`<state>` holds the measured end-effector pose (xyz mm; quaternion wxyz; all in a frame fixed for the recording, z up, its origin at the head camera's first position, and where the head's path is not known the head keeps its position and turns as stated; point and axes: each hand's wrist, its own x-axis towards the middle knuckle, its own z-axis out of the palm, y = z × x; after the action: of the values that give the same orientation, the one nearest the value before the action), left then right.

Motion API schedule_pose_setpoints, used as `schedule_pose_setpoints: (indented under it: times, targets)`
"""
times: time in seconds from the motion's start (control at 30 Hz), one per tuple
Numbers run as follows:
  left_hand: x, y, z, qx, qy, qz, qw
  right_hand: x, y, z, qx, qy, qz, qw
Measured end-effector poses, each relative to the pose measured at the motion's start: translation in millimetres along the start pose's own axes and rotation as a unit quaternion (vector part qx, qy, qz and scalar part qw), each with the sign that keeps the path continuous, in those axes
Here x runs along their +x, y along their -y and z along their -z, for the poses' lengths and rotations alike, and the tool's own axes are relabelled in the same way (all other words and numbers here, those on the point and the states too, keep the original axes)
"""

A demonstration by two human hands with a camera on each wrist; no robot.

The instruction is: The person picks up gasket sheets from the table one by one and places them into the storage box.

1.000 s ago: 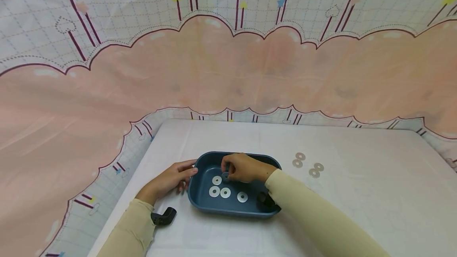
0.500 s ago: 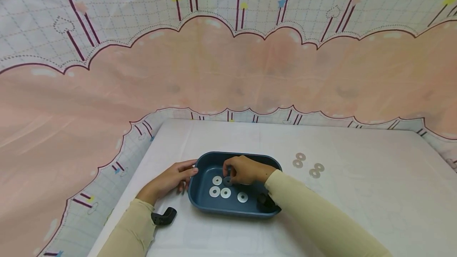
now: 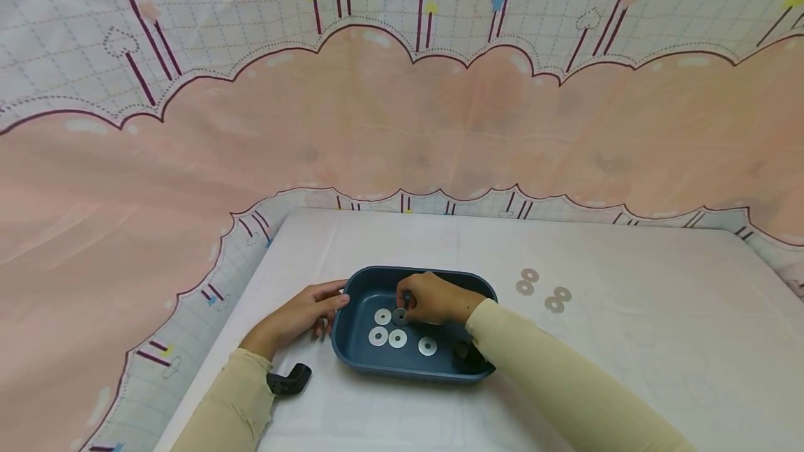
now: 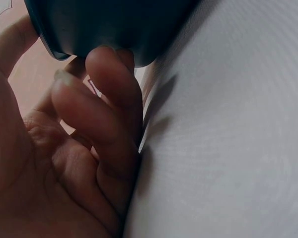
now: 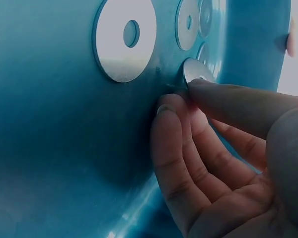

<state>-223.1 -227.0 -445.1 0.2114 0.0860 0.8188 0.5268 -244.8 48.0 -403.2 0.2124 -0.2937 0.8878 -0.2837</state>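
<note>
My right hand (image 3: 433,298) is down inside a dark blue tray (image 3: 361,361), its fingers curled. Between thumb and fingertips it pinches a flat metal washer (image 5: 194,69), which lies slightly tilted near the tray floor. Other silver washers lie flat in the tray, including one washer (image 3: 382,317) just left of the pinched one and another washer (image 3: 428,347) nearer the front. At the tray's left end my left hand (image 3: 298,314) rests its thumb and forefinger against the rim. In the left wrist view its other fingers (image 4: 111,74) bend loosely beside the tray's outer wall.
Several more washers (image 3: 530,275) lie on the white-covered table (image 3: 659,312) right of the tray, in two small groups. A black wrist device (image 3: 290,379) sits at the left cuff. A printed cloth (image 3: 402,124) hangs behind the table.
My right hand has shifted slightly right inside the tray, along with the washer it pinches, which has come lower and closer to the tray floor. The left hand has stayed in place.
</note>
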Motion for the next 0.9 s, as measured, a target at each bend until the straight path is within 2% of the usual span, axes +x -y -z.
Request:
schedule_pose_setpoints:
  times: [0.57, 0.9]
  targets:
    - [1.6, 1.6, 0.1, 0.000, 0.004, -0.005, 1.0000, -2.7, 0.5, 0.7, -0.008, 0.001, 0.009, 1.000]
    - [-0.5, -0.4, 1.9, -0.002, 0.015, -0.027, 0.9995, -13.9, 7.5, 6.8, -0.040, 0.001, 0.024, 0.999]
